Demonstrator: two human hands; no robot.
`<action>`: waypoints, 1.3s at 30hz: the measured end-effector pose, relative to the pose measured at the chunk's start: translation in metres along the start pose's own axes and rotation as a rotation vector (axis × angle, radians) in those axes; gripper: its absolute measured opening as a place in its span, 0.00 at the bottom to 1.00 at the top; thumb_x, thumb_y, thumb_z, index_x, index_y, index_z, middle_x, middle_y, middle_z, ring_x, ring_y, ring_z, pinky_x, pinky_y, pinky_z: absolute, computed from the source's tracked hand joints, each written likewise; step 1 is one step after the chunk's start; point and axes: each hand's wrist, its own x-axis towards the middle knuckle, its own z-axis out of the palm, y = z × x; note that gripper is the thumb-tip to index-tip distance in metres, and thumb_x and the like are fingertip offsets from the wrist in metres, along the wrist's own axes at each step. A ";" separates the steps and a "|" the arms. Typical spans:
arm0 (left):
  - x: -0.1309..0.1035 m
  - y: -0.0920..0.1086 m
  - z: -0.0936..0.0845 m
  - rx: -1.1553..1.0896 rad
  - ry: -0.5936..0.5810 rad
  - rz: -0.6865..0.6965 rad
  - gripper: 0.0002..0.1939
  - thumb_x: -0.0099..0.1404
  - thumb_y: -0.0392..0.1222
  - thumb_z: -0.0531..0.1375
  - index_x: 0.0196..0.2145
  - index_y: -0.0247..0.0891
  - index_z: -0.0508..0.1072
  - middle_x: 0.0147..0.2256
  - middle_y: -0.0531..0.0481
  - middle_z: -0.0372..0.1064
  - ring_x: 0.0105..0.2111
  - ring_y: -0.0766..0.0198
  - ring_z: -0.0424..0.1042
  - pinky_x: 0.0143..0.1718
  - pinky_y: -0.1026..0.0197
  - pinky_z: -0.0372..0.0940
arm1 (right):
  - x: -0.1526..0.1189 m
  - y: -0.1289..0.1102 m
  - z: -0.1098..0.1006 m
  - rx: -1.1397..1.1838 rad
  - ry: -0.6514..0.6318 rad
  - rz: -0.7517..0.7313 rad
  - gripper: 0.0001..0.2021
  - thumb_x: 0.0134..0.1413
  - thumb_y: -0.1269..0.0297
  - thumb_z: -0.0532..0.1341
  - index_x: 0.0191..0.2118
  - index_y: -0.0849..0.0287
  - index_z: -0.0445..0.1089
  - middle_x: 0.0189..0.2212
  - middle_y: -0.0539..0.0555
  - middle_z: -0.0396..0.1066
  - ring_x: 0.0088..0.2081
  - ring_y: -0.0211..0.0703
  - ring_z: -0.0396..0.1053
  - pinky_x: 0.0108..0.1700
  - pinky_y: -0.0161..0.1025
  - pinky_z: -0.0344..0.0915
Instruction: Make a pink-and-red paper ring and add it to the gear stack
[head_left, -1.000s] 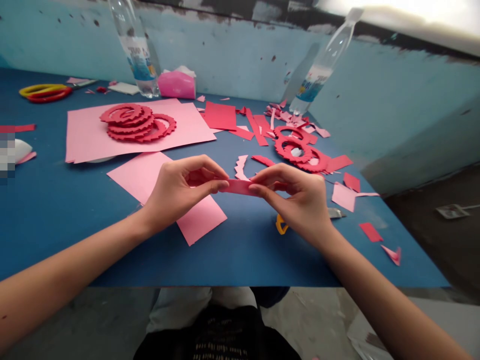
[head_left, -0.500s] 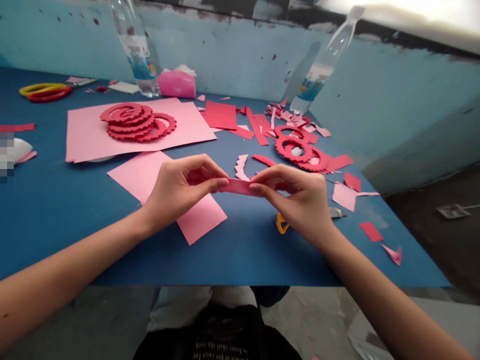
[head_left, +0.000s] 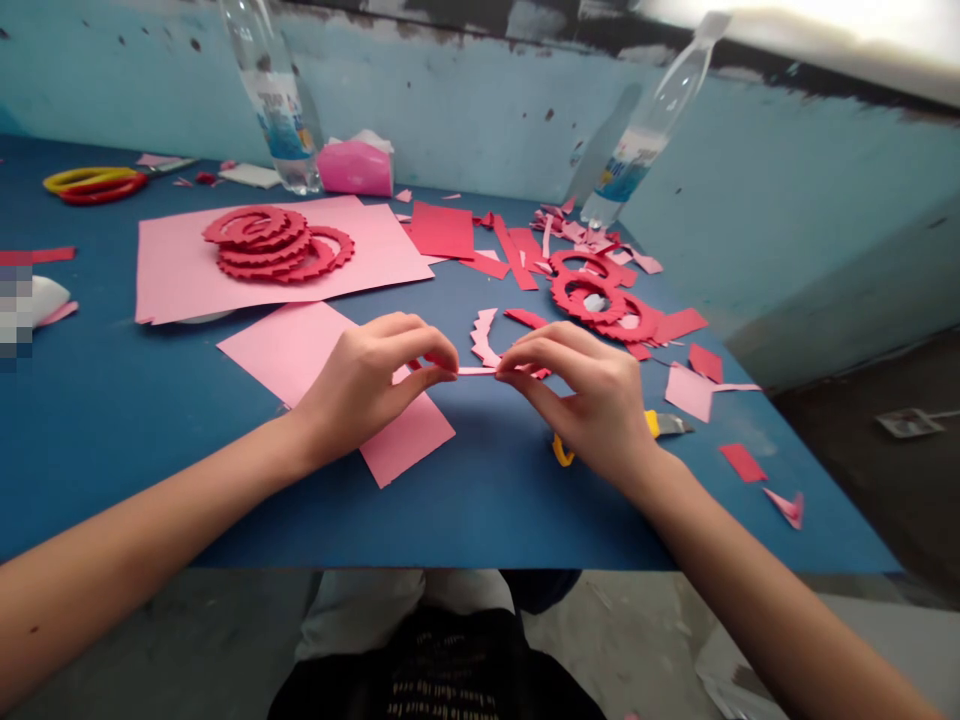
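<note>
Pink paper strip (head_left: pixel 476 371) is held between my two hands, seen nearly edge-on, above the table (head_left: pixel 487 510), a little back from the middle of the near edge. My left hand (head_left: pixel 371 375) pinches its left end between thumb and fingers, and my right hand (head_left: pixel 589 395) has the same kind of grip on the right end; only a short stretch shows between the fingertips.

From my view, a pink paper sheet (head_left: pixel 281 345) lies partly under the left hand and wrist. The right hand covers the middle of a yellow-handled cutter (head_left: pixel 660 424), its blade pointing toward the right edge. Just behind the hands I make out a pale pink zigzag piece (head_left: pixel 481 335).

Further back on the left, a stack of red notched rings (head_left: pixel 259 245) rests on a larger pink sheet (head_left: pixel 169 265); more red rings (head_left: pixel 589 298) lie toward the right edge among the scraps. Along the far edge I have the scissors (head_left: pixel 97 185) near the left, a bottle (head_left: pixel 281 125) beside a pink tissue pack (head_left: pixel 355 167), and a second bottle (head_left: pixel 630 160) near the far right corner.
</note>
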 end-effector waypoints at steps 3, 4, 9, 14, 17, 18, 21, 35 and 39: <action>-0.002 -0.004 0.000 0.130 -0.039 0.138 0.05 0.68 0.33 0.61 0.34 0.35 0.76 0.33 0.48 0.73 0.34 0.63 0.70 0.36 0.61 0.67 | -0.002 0.004 0.000 -0.079 -0.064 -0.095 0.07 0.64 0.73 0.59 0.35 0.60 0.73 0.33 0.55 0.74 0.36 0.42 0.71 0.38 0.39 0.68; -0.002 -0.005 -0.001 0.175 -0.059 0.184 0.06 0.68 0.33 0.60 0.33 0.35 0.75 0.32 0.48 0.73 0.34 0.63 0.69 0.35 0.61 0.66 | -0.002 0.005 0.000 -0.101 -0.099 -0.119 0.07 0.65 0.72 0.59 0.35 0.60 0.73 0.33 0.55 0.74 0.36 0.43 0.70 0.38 0.40 0.68; -0.002 -0.007 -0.007 0.339 -0.211 0.364 0.10 0.69 0.29 0.56 0.32 0.36 0.74 0.29 0.49 0.71 0.32 0.62 0.67 0.28 0.62 0.61 | -0.004 0.004 -0.001 -0.146 -0.290 -0.202 0.10 0.68 0.71 0.55 0.37 0.61 0.73 0.32 0.55 0.73 0.36 0.43 0.69 0.38 0.40 0.68; -0.001 -0.004 -0.010 0.395 -0.316 0.422 0.12 0.69 0.28 0.55 0.31 0.36 0.73 0.28 0.50 0.70 0.31 0.62 0.66 0.28 0.62 0.59 | -0.004 0.003 -0.002 -0.168 -0.384 -0.248 0.13 0.69 0.71 0.52 0.37 0.62 0.73 0.31 0.55 0.72 0.35 0.43 0.68 0.38 0.40 0.67; -0.001 -0.003 -0.011 0.398 -0.353 0.415 0.12 0.70 0.29 0.54 0.31 0.36 0.74 0.28 0.50 0.70 0.31 0.62 0.66 0.29 0.61 0.58 | -0.004 0.002 -0.003 -0.174 -0.399 -0.250 0.13 0.69 0.72 0.52 0.37 0.62 0.74 0.32 0.55 0.72 0.34 0.43 0.68 0.37 0.40 0.66; -0.002 -0.003 -0.012 0.396 -0.364 0.412 0.12 0.70 0.29 0.54 0.31 0.35 0.74 0.28 0.50 0.70 0.31 0.61 0.66 0.29 0.61 0.59 | -0.004 0.002 -0.004 -0.171 -0.404 -0.246 0.13 0.69 0.72 0.52 0.37 0.62 0.74 0.32 0.55 0.72 0.34 0.43 0.68 0.37 0.39 0.66; -0.002 -0.002 -0.014 0.397 -0.390 0.421 0.13 0.70 0.29 0.53 0.32 0.35 0.75 0.28 0.49 0.71 0.31 0.60 0.67 0.30 0.59 0.60 | -0.004 0.001 -0.006 -0.143 -0.421 -0.229 0.14 0.69 0.70 0.53 0.37 0.62 0.75 0.34 0.56 0.73 0.36 0.44 0.70 0.37 0.40 0.67; -0.006 0.006 -0.011 0.520 -0.333 0.474 0.13 0.73 0.35 0.52 0.39 0.34 0.77 0.26 0.49 0.70 0.30 0.59 0.69 0.26 0.58 0.60 | -0.004 -0.005 -0.002 -0.239 -0.435 -0.236 0.17 0.71 0.68 0.50 0.46 0.62 0.76 0.34 0.58 0.73 0.37 0.46 0.69 0.38 0.42 0.70; -0.007 0.007 -0.010 0.564 -0.338 0.486 0.12 0.72 0.36 0.54 0.38 0.33 0.77 0.26 0.48 0.69 0.29 0.59 0.68 0.25 0.58 0.58 | -0.005 -0.006 0.001 -0.260 -0.423 -0.234 0.17 0.71 0.67 0.50 0.45 0.63 0.77 0.34 0.59 0.73 0.36 0.46 0.69 0.36 0.41 0.68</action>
